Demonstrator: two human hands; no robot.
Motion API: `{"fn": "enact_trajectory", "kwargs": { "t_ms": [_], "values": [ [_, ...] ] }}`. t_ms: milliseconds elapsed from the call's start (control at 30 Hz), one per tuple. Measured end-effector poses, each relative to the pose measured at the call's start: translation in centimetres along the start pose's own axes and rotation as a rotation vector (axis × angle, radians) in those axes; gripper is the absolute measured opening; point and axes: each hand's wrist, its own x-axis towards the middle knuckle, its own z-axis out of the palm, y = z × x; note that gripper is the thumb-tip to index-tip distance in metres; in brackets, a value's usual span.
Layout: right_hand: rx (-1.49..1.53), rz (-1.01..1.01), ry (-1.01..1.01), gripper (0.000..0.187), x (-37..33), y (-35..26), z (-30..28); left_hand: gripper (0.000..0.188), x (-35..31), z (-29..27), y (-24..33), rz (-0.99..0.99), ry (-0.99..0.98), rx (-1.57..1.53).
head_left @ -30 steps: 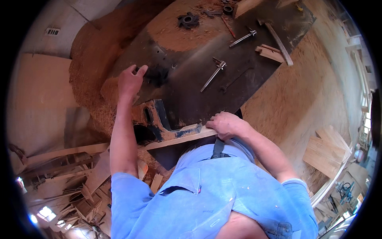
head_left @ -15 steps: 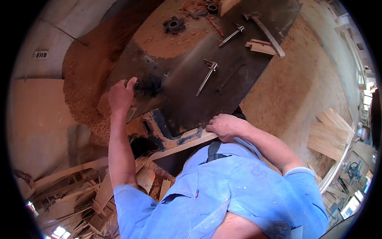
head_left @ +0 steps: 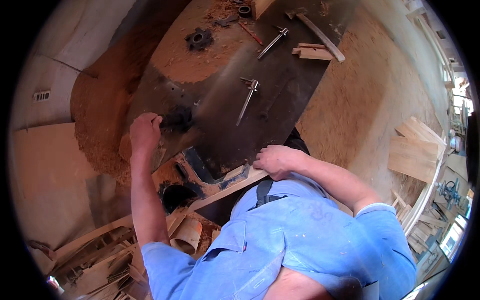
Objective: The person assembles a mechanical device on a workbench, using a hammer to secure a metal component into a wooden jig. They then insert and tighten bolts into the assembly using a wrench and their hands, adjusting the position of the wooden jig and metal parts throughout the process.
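Note:
My left hand [head_left: 145, 133] is at the left of the dark metal table, its fingers closed together against the left end of a black cutter spindle [head_left: 176, 119]. What lies between those fingertips is too dark to make out. My right hand [head_left: 276, 161] rests at the table's near edge, with bent fingers over the end of a pale wooden strip [head_left: 227, 194]. Next to that strip is a dark, dusty metal frame [head_left: 195, 167] with openings in it. A T-handled wrench [head_left: 246, 104] lies on the table beyond my hands.
Farther off on the table [head_left: 215, 145] are a toothed cutter head [head_left: 199, 39], a second T-handled wrench [head_left: 272, 44], a red pencil [head_left: 251, 33], wood blocks [head_left: 312, 51] and a hammer [head_left: 322, 37]. Sawdust [head_left: 102, 105] heaps at the left. Boards [head_left: 414, 157] lie at the right.
The thumb of my left hand, raised before, has folded in against the fingers beside the spindle. My right hand stays on the strip. The whole view has shifted slightly.

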Motion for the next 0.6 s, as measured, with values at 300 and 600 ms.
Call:
{"fn": "enact_trajectory", "kwargs": {
  "t_ms": [300, 600],
  "values": [
    [0.01, 0.016, -0.039, 0.036, 0.1, 0.2, -0.1, 0.013, -0.3, -1.1, 3.4, -0.182, 0.043, 0.024],
    [0.009, 0.018, -0.02, 0.032, 0.1, 0.1, 0.0, 0.019, -0.2, -0.4, 2.9, -0.028, 0.103, 0.038]
  ]
}}
